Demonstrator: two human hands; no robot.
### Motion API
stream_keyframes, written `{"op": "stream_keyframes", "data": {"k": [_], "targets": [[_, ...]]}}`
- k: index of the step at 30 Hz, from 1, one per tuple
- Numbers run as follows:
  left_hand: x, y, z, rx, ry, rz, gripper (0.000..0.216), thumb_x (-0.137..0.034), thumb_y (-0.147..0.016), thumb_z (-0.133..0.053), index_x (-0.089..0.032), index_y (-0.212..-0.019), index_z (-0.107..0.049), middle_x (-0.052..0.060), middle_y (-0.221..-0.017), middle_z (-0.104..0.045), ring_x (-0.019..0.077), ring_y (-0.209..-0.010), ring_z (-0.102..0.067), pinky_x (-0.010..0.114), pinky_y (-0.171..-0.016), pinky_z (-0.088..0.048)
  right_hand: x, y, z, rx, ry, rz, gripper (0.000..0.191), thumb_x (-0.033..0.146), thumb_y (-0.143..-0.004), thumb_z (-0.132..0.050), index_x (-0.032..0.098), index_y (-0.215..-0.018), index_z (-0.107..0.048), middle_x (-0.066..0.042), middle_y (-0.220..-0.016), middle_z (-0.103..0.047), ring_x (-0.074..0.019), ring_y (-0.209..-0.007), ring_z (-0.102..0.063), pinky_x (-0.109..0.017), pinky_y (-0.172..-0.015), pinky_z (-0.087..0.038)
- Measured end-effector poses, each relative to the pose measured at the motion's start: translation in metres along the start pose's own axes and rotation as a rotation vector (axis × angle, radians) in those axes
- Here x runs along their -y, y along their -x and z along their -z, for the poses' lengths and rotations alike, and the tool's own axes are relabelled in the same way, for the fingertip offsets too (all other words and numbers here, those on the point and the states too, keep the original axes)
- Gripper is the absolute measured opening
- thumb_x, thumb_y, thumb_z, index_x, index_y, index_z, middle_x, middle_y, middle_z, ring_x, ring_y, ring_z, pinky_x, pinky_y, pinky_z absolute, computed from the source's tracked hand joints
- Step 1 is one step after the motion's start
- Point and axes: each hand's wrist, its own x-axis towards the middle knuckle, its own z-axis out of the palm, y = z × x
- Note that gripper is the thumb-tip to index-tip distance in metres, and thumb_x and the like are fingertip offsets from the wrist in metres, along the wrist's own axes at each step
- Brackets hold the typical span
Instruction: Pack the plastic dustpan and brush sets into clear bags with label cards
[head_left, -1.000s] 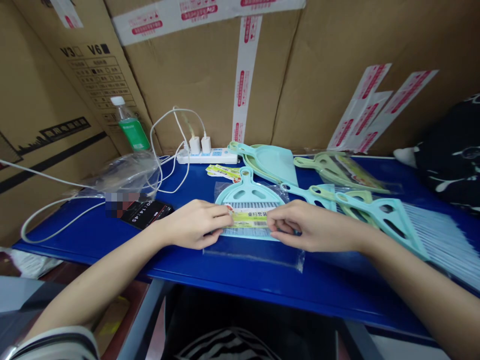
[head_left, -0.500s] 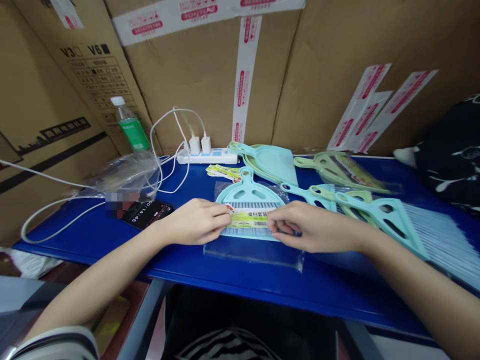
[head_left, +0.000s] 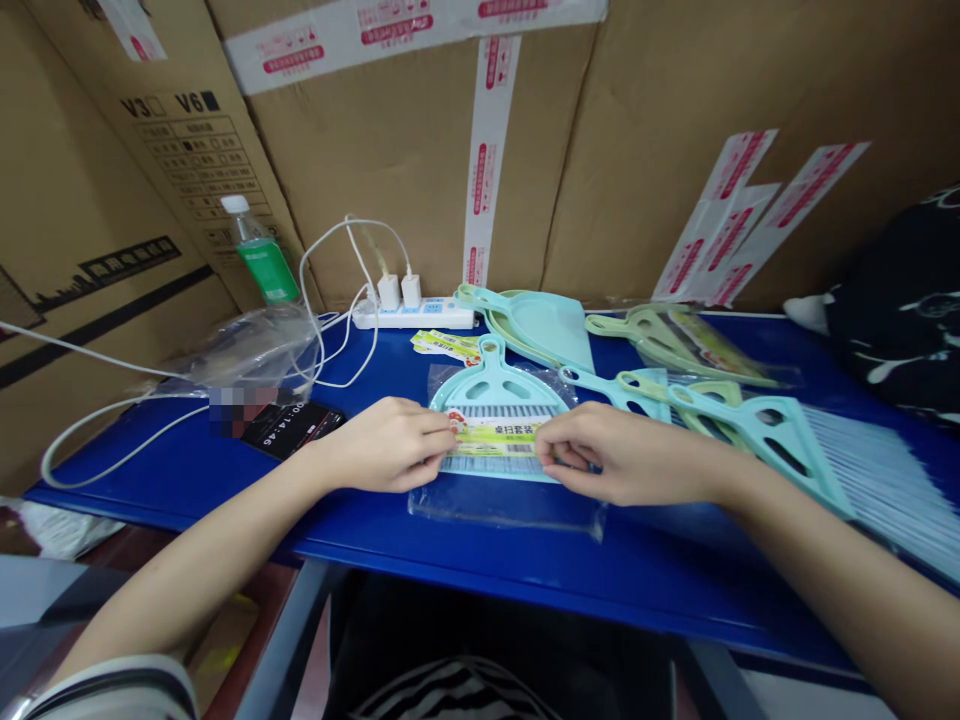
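Right, both hands pinch the yellow label [head_left: 495, 434], left hand [head_left: 386, 445] at its 9 o'clock end, right hand [head_left: 615, 455] at 3, keeping it flat & straight across the bagged brush set [head_left: 499, 420], center-front on the blue table [head_left: 187, 465]. Spare labels [head_left: 446, 343] wait at 12.

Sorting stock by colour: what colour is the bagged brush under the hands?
Light blue brush, clearest in the head view.

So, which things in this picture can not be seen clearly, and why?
Head view only:
- Label on the bagged brush: both ends are under the fingertips of the left hand and right hand; its print is too small to read.
- Phone: part of it is blurred out.
- Loose brush: its bristles are cut off by the right edge.
- Bottle: its base is behind a clear bag.
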Motion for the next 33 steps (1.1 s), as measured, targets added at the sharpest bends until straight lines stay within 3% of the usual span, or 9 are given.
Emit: {"op": "stream_keyframes", "data": {"k": [33], "targets": [[-0.0004,-0.0004,0.0014,0.044,0.034,0.005,0.022,-0.016,-0.091,-0.037,-0.017,-0.083,-0.058,0.002,-0.077,-0.063,0.012,-0.058,-0.055,0.026,-0.054,-0.04,0.0021,0.0013,0.0009,0.026,-0.005,-0.035,0.013,0.021,-0.082,-0.046,0.02,-0.07,-0.051,0.005,-0.056,-0.045,-0.0107,-0.05,-0.041,-0.027,-0.056,-0.034]]}}
